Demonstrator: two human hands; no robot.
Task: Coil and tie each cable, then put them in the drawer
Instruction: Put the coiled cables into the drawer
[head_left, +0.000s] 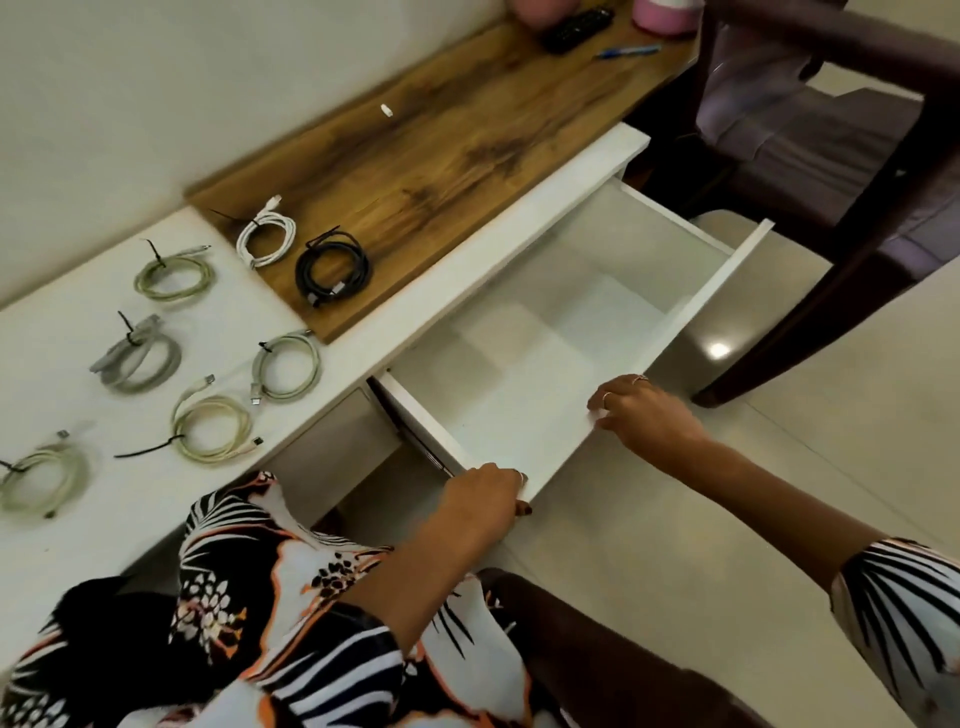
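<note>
Seven coiled, tied cables (218, 423) waiting on the desk, well left of both hands. Left hand (485, 496) curled over the white drawer (519, 415) front's near corner; right hand (641, 415) gripping its edge further along, holding it wide for loading.

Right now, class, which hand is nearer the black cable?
Left. The left hand grips the drawer front's near end, closer to the black cable; the right hand grips farther along.

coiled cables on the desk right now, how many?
7. White coil and black coil on the wood board; five pale ones on the white top. None visible in the drawer.
</note>
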